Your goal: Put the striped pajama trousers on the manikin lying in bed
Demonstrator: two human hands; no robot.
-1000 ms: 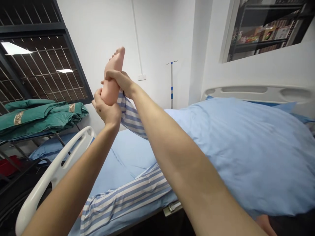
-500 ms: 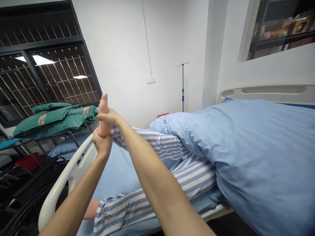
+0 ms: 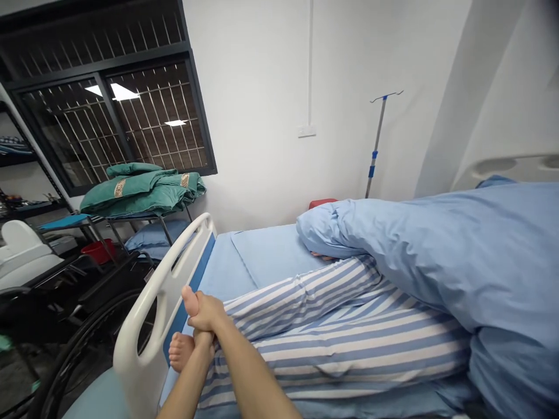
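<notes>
A figure in blue-and-white striped trousers (image 3: 305,297) lies on the bed. My right hand (image 3: 208,314) is wrapped round the raised foot (image 3: 189,299), with the toes showing above it. Under it, my left hand (image 3: 204,338) is closed at the heel of the same foot, its fingers mostly hidden. The second foot (image 3: 180,351) rests lower, close beside my left wrist. A blue quilt (image 3: 428,250) covers the upper body.
The white footboard (image 3: 148,317) stands just left of the feet. Beyond it is a wheelchair (image 3: 100,297), and green folded bedding (image 3: 140,195) lies on a rack. A drip stand (image 3: 374,154) rises behind the bed, near a red object (image 3: 322,203).
Both hands have lowered the held foot towards the bed and the other foot, and the striped leg has come down with it. The view has swung left.
</notes>
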